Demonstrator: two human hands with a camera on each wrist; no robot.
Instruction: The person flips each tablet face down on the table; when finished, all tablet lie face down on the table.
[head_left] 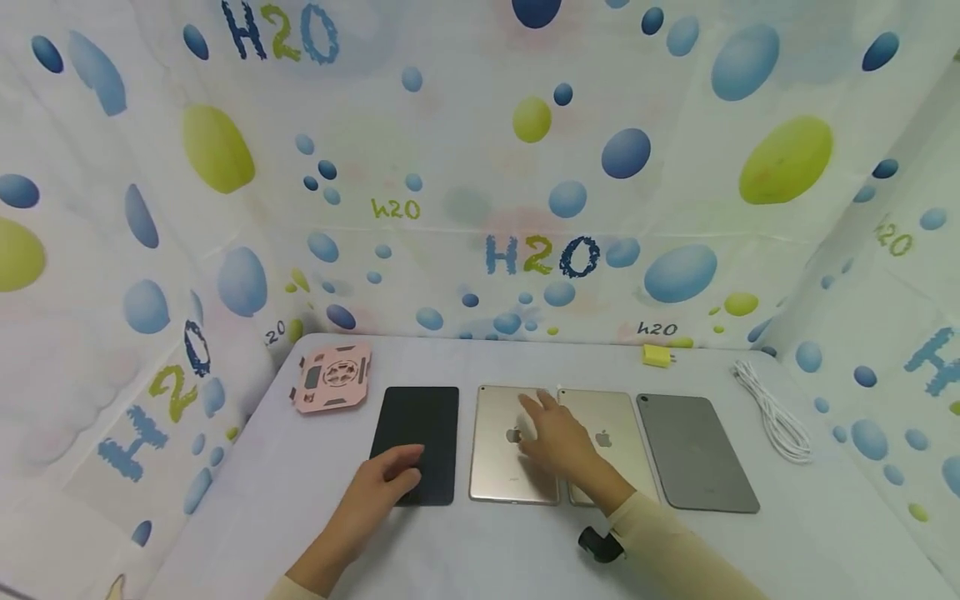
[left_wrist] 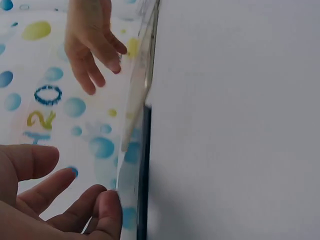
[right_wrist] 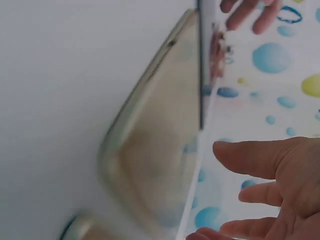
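Several tablets lie in a row on the white table. In the head view, my left hand [head_left: 378,487] is over the lower left of the black tablet [head_left: 431,417], its fingers loosely bent with nothing gripped. My right hand [head_left: 558,433], fingers spread, hovers above the right side of a gold tablet [head_left: 495,467] that lies back up. A second gold tablet [head_left: 618,408] is partly hidden under the right forearm. Beyond it is a grey tablet [head_left: 697,450], also back up. The right wrist view shows the right hand [right_wrist: 280,185] with its palm bare and fingers apart.
A pink panel with cut-outs [head_left: 313,400] lies at the back left of the table [head_left: 225,508]. Toward the back right are a yellow plug adapter [head_left: 656,357] and a coiled white cable [head_left: 776,421]. A patterned curtain [head_left: 465,150] encloses the back and sides.
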